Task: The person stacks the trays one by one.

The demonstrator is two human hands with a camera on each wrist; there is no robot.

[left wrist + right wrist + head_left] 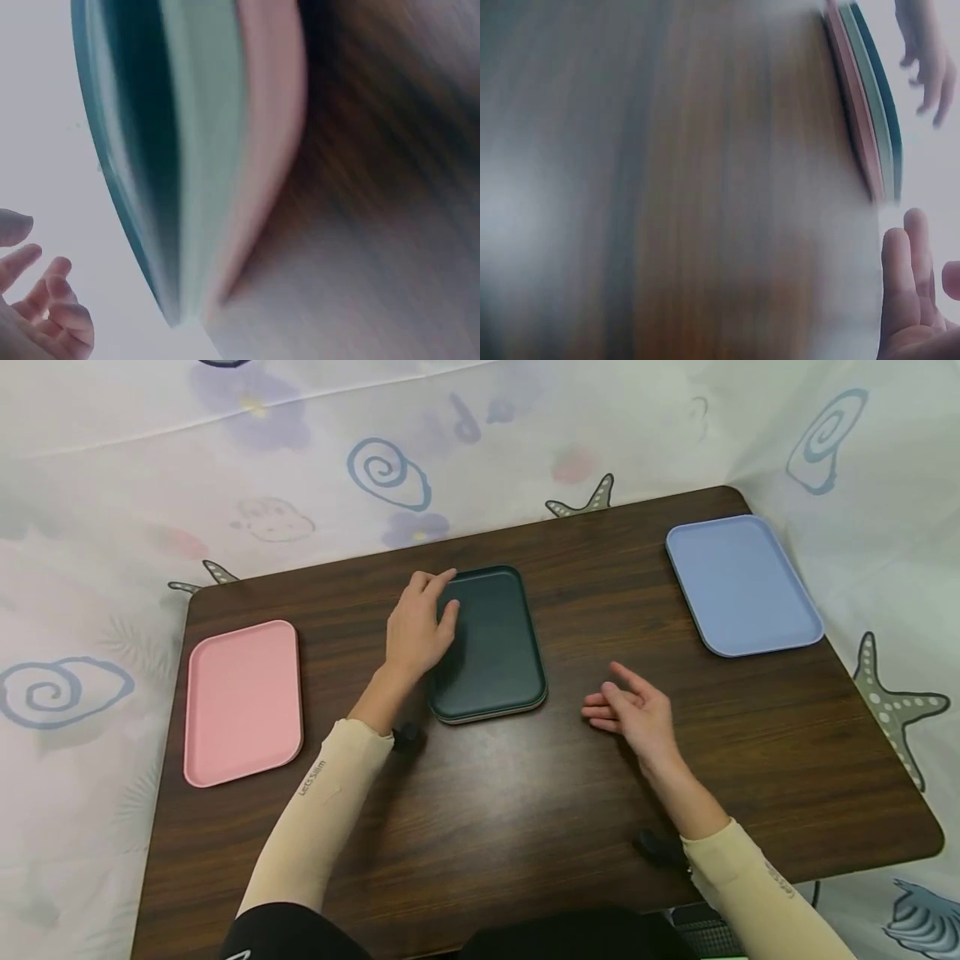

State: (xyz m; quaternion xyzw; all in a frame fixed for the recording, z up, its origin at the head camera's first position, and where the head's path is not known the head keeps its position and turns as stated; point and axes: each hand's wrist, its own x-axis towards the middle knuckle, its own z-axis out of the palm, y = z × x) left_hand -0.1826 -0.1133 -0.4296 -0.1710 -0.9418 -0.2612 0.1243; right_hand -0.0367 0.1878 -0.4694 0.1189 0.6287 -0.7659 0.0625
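In the head view, the left hand (pixel 418 625) is over the left edge of a rectangular dark green tray (pixel 491 647) with rounded corners and a raised rim, the top piece of a stack. Its fingers are relaxed and slightly bent, the thumb held apart from them, with nothing gripped. To the left of this hand lies a rectangular pale pink tray (pixel 246 703); the dark green tray extends to its right. The right hand (pixel 641 714) is off to the right of the stack, apart from it, fingers loosely extended and thumb near them, also gripping nothing. Beyond the right hand and further right rests a rectangular light blue tray (pixel 744 585). All of these lie on a dark brown wood-grain table (pixel 495 793), and beyond both hands hangs a white printed cloth (pixel 480 452). Cream sleeves (pixel 318 818) cover both forearms.

In the left wrist view, the left hand's bent fingers show apart from the stack, whose layers sit below the hand's level: dark green on top, a pale green tray (pixel 210 135) under it, a pink bottom tray (pixel 276 90) lowest.

In the right wrist view, the right hand's two visible long fingers are straight and side by side, thumb apart; the stack stands ahead, with the left hand above it.
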